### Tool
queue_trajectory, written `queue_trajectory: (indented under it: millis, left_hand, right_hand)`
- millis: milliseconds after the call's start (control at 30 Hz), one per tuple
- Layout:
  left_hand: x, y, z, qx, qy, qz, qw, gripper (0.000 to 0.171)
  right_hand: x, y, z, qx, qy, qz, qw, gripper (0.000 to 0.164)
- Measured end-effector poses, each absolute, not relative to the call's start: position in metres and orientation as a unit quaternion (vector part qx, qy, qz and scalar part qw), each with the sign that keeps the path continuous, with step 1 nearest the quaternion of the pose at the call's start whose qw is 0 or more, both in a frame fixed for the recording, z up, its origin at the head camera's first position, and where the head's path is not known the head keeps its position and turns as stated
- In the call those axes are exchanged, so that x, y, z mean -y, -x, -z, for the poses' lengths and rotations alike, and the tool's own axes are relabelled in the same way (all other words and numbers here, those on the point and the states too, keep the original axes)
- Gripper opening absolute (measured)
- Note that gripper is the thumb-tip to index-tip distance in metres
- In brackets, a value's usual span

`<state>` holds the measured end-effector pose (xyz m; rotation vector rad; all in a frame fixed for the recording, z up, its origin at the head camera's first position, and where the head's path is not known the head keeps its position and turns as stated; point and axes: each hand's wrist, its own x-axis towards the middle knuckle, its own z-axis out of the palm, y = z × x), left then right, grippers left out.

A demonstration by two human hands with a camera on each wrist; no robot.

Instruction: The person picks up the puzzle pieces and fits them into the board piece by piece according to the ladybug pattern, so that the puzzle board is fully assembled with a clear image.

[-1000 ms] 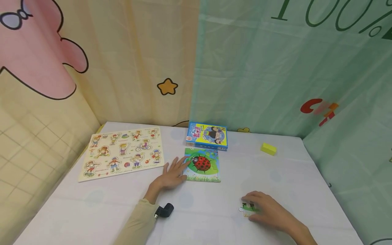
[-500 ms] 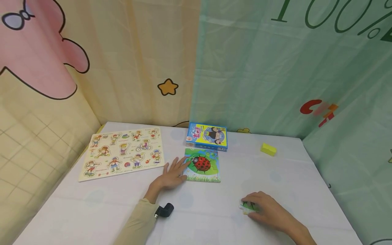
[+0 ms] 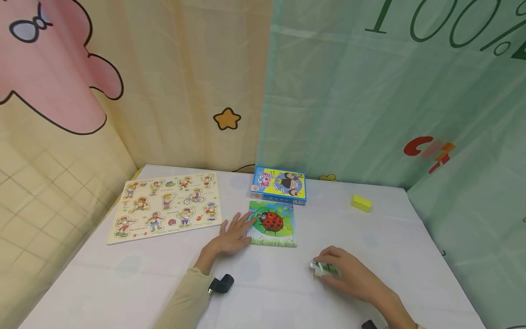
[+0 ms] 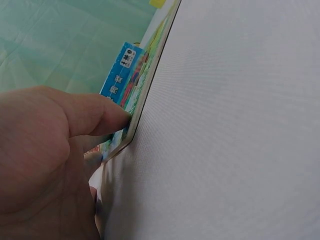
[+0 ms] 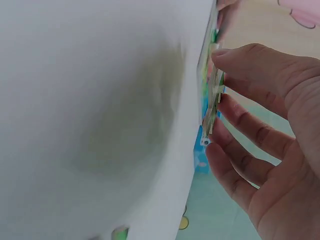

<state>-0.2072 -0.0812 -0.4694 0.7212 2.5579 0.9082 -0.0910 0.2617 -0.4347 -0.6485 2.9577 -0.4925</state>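
Note:
A square ladybug jigsaw puzzle lies flat on the table. My left hand rests at its left side with fingers spread, the fingertips over its edge. In the left wrist view the thumb presses on the rim of the puzzle. To the right and nearer to me, my right hand holds several green-and-white jigsaw pieces between thumb and fingers. The right wrist view shows these pieces edge-on as a thin layer, raised over the table with a shadow below; the fingers hide part of them.
Behind the puzzle lies a blue and yellow card box. A wooden peg board with figures of children is at the left, and a yellow block at the back right. Printed curtains hang behind the white table.
My right hand has moved left and a little away from me, carrying the jigsaw pieces, which are now tilted. My left hand has stayed on the ladybug puzzle.

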Motion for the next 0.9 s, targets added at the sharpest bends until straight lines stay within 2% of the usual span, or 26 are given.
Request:
queue_trajectory:
  millis: [900]
  left_hand:
    - [0.081,0.208,0.469,-0.903,-0.254,-0.303,0.166,0.060]
  right_hand:
    - [-0.177,0.170,0.438,-0.936,0.312,0.164,0.022,0.028]
